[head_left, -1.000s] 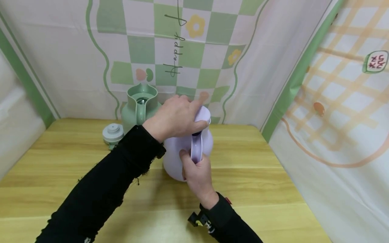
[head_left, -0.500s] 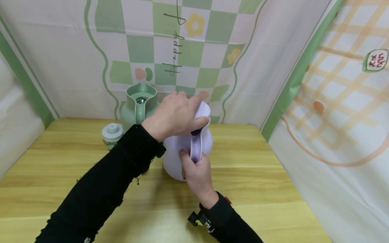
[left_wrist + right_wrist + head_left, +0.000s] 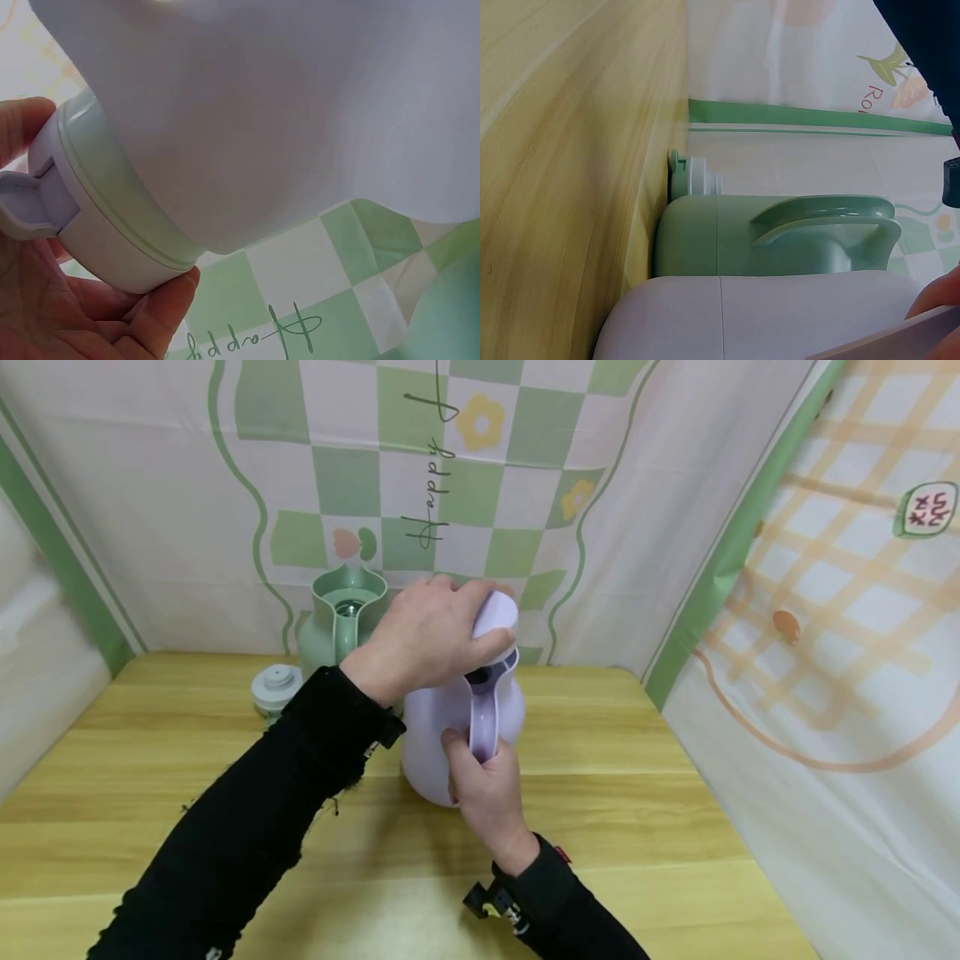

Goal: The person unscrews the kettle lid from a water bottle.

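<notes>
A lavender thermos jug (image 3: 431,747) stands on the wooden table in the head view. My right hand (image 3: 491,797) grips its handle (image 3: 484,722), thumb along the near side. Over the jug's mouth, my left hand (image 3: 423,635) holds the round lavender stopper (image 3: 497,614) by its rim. The stopper sits raised and tilted, and the dark opening shows below it. In the left wrist view fingers curl round the stopper (image 3: 124,251), with its small lever against the palm and its pale lower part at the jug's neck.
Left of the lavender jug stands a green thermos jug (image 3: 321,639) with its mouth uncovered, partly behind my left hand. Its pale grey-green stopper (image 3: 277,687) lies upside down beside it on the table (image 3: 615,827). Printed cloth (image 3: 555,435) hangs behind and at both sides.
My left hand has lifted the stopper upward from the lavender jug's mouth, widening the dark gap beneath. My right hand has stayed on the handle, and the jug has not moved.
</notes>
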The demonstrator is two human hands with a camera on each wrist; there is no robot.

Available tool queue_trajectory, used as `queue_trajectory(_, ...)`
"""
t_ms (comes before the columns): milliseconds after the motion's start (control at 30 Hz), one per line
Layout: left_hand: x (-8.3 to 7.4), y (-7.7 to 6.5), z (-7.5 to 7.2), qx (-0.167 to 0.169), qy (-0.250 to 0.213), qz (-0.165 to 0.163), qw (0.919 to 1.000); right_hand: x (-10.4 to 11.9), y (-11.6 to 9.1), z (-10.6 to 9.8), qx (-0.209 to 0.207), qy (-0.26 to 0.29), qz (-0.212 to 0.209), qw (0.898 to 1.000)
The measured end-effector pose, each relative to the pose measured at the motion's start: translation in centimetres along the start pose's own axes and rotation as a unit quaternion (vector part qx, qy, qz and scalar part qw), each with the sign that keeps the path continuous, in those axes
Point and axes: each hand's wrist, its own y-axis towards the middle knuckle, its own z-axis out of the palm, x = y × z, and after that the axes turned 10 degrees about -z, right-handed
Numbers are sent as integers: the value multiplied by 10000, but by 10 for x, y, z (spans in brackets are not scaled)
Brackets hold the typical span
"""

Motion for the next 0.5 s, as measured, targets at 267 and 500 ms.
queue_trajectory(267, 4, -2, -2, -299, -624, -79, 9976, 1, 0, 1, -87, -3, 190, 9998)
queue_trajectory(500, 6, -5, -2, -396, -1338, -372, 9895, 0, 0, 1, -163, 30, 233, 9996)
